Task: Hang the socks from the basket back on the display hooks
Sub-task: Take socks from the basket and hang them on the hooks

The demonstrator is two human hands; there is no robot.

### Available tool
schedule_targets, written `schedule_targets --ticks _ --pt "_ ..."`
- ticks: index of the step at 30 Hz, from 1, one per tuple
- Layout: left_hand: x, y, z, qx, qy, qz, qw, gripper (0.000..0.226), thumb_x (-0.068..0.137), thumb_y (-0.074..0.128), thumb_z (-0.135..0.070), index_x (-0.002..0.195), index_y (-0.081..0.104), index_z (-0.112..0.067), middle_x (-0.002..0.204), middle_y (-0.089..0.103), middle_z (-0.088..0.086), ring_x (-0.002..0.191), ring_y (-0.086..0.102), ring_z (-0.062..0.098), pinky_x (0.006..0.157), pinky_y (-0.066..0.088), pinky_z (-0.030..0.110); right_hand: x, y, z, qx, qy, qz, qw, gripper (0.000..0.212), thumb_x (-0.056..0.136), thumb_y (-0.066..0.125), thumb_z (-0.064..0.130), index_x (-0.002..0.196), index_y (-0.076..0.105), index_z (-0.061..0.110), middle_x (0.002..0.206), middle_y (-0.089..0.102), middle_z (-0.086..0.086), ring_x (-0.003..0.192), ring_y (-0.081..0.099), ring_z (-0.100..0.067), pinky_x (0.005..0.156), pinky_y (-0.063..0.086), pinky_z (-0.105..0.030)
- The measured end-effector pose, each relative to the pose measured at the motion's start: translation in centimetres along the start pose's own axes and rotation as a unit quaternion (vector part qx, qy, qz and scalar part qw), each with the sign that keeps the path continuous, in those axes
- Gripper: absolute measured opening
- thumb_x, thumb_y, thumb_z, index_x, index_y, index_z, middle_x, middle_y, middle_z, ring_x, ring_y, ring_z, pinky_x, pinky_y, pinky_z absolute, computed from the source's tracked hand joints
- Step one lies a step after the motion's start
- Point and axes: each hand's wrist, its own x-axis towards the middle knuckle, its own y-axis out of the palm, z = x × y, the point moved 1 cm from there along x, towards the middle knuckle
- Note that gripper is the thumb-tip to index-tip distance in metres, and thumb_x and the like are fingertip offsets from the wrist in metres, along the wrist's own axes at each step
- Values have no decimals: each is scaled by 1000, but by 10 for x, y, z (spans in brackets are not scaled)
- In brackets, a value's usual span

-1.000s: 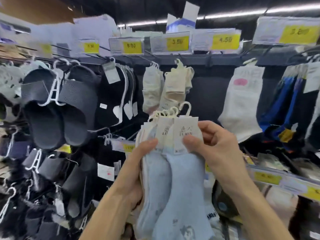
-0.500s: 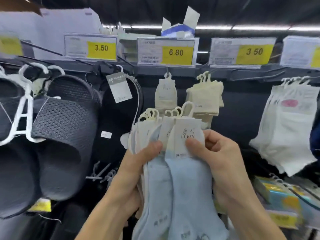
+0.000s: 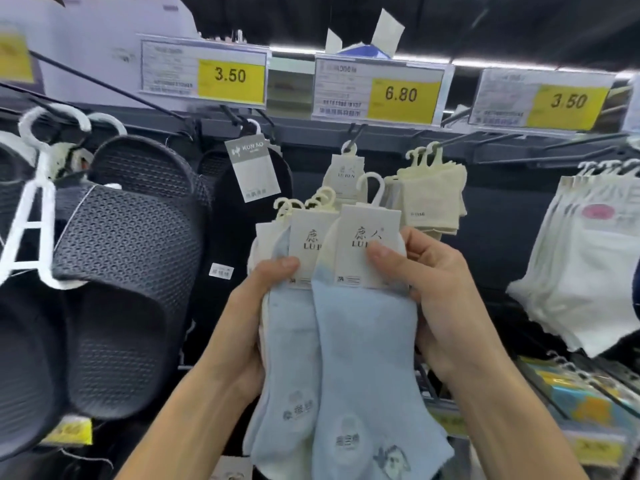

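I hold a bundle of light blue socks [image 3: 360, 358] with white card labels and white plastic hangers in front of the display. My left hand [image 3: 252, 323] grips the rear pairs, thumb on a label. My right hand [image 3: 436, 292] pinches the front pair [image 3: 367, 244] by its card, its hanger loop sticking up. Just behind, a black display hook [image 3: 356, 133] under the 6.80 tag [image 3: 377, 90] carries one cream pair [image 3: 343, 174]. The basket is out of view.
Dark slippers [image 3: 128, 265] on white hangers hang at the left. Cream socks [image 3: 433, 195] hang right of the hook, white socks [image 3: 585, 271] further right. Price tags line the top rail. Packaged goods [image 3: 571, 393] sit low on the right.
The view has closed in on the rack and risen slightly. Both hands have lifted the sock bundle nearer the hook under the 6.80 tag; the grips are unchanged.
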Motion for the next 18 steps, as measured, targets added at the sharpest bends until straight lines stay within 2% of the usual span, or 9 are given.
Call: schedule_targets --ticks 5,7,12,18 --pt "0 -6 -4 10 25 -35 999 43 79 66 -26 120 73 -15 125 69 19 113 68 38 90 58 47 4 3 -1 -5 -9 -11 1000 26 74 76 27 94 73 10 103 77 -8 95 74 -27 81 62 -38" --pt "2 -7 -3 26 41 -47 998 53 76 71 -23 127 67 -10 126 67 23 114 66 41 96 54 50 5 6 -4 -32 -19 -13 999 22 74 77 29 92 74 15 101 77 -8 93 74 -28 79 62 -39" --pt "6 -3 -8 50 55 -54 996 82 52 96 -29 125 67 -7 114 72 23 99 73 35 77 60 40 7 14 -9 -60 -32 -22 997 22 73 79 32 92 75 20 95 78 -6 83 75 -22 65 58 -29" --pt "9 -6 -8 57 82 -47 994 79 61 94 -33 130 64 -8 123 68 24 108 70 38 85 59 43 8 16 -12 -97 -37 -14 994 26 77 81 29 100 71 25 101 77 -1 90 75 -20 70 60 -29"
